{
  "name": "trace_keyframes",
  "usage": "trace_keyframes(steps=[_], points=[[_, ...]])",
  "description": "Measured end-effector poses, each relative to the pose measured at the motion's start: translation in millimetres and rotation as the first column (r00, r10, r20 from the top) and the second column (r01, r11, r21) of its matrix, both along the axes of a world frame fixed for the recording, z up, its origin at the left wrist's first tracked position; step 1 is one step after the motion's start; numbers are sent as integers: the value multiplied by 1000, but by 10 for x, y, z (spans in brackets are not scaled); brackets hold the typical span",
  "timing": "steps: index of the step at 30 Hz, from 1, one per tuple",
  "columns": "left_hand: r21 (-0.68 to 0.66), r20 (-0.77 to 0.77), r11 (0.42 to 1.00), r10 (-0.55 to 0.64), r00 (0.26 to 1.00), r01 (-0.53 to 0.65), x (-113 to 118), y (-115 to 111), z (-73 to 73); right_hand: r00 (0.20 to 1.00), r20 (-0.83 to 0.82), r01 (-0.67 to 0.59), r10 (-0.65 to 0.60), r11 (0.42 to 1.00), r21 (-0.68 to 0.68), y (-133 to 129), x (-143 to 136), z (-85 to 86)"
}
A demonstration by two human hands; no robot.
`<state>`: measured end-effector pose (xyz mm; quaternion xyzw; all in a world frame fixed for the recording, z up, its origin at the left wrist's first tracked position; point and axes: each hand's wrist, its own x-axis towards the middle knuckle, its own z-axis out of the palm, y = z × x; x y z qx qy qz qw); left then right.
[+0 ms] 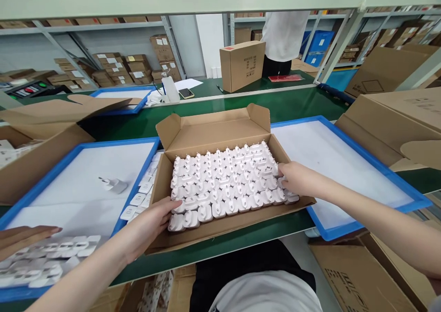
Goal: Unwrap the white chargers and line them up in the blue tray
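Observation:
An open shallow cardboard box (196, 128) sits in front of me, holding rows of white plug chargers (223, 183) with their pins pointing up. My left hand (153, 222) reaches in at the box's near left corner; its thumb lies on an end charger and its other fingers go down beside the row, partly hidden. At the right end, my right hand (298, 178) has its fingers closed against the outermost chargers, fingertips partly hidden. Left of the box, more white chargers (141, 197) lie in a strip beside a blue-framed tray.
A blue-framed white tray (120, 165) at left carries a single charger (113, 184) and a heap of others. Another person's hand (29, 238) is over that heap. A second tray (324, 119) lies right. Open cartons (37, 165) flank the bench; behind stand a closed carton (242, 66) and a person (284, 36).

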<state>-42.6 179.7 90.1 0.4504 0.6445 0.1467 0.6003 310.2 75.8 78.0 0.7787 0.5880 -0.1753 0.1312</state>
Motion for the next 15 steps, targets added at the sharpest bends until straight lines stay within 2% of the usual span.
trace_keyframes(steps=[5,9,12,15], points=[[-61,2,995,76,997,-76,-10,-11,-12,1000,-1,9,-9,999,48,-13,-45,14],[-43,-7,993,110,994,-110,-78,8,-113,999,38,26,-29,998,55,-76,-3,98],[-17,8,994,111,994,-111,-116,35,-177,997,69,41,-44,998,44,-103,25,129],[-13,26,996,86,996,-85,-85,31,-143,995,84,51,-54,998,35,-86,-1,104]])
